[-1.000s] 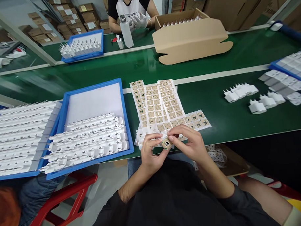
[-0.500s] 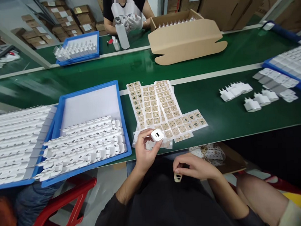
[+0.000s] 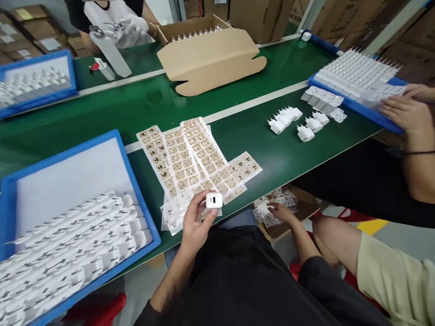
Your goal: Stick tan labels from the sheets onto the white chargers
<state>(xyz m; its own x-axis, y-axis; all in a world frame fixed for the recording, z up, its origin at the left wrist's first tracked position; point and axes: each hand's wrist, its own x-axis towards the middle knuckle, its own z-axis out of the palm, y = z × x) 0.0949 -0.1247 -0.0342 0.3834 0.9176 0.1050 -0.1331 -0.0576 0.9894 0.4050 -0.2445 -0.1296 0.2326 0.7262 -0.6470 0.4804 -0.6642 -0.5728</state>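
My left hand (image 3: 195,224) holds a small white charger plug (image 3: 214,200) at the near edge of the green belt, its port face turned up. Just beyond it lie several sheets of tan stickers (image 3: 188,157). My right hand (image 3: 281,212) reaches down below the table edge into a cardboard box (image 3: 300,208) of used sticker scraps; whether it holds anything is hard to tell. A blue tray (image 3: 11,189) with rows of white chargers (image 3: 74,249) sits to the left.
Loose white chargers (image 3: 297,122) lie on the belt at right. A neighbour's hand (image 3: 404,114) rests on another blue tray (image 3: 357,79) of chargers. Across the belt a person in white gloves (image 3: 130,28) works beside an open cardboard box (image 3: 206,54).
My right hand peeled a tan film off the charger, then dropped from lap height into the scrap box. The left hand kept the charger. The view swung right.
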